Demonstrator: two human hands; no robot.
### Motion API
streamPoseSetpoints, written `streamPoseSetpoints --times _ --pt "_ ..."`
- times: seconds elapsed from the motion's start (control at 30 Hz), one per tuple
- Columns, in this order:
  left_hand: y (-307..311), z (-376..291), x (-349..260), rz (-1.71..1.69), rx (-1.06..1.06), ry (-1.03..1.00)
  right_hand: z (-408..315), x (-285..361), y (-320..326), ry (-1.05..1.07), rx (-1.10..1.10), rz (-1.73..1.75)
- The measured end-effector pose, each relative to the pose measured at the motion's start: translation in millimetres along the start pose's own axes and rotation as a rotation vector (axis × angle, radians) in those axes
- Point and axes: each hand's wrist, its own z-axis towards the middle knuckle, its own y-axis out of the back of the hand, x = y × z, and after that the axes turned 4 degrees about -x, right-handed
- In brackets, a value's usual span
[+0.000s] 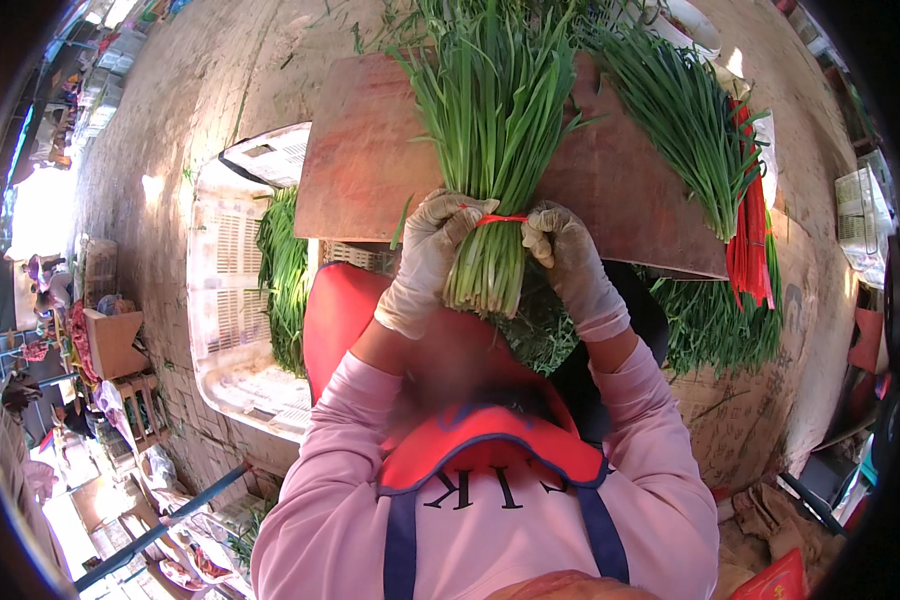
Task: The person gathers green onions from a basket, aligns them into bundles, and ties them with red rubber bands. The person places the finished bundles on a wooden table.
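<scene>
A thick bunch of garlic chives (495,142) lies on a reddish-brown board (360,165), its leaves pointing away from me. The pale cut ends (487,281) stick out over the board's near edge. A thin red tie (502,219) runs across the bunch just above those ends. My left hand (436,244), in a soiled white glove, pinches the tie at the bunch's left side. On the opposite side my right hand (562,247), gloved alike, has its fingers curled at the tie's other end. The far side of the tie is hidden.
A loose pile of chives (675,127) lies on the board's right, beside a bundle of red tie strips (750,225). More chives (720,322) lie below at right. At left stands a white plastic crate (229,300) with chives inside. A white bucket (686,26) is at the far right.
</scene>
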Motion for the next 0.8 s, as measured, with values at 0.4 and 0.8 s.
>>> streamPoseSetpoints --times 0.4,0.8 --pt "10 28 -32 0.873 0.138 -0.436 -53 -19 -53 1.101 -0.328 -1.504" --pt "-68 77 -101 1.715 1.109 -0.236 0 -56 -130 0.95 -0.453 -2.135"
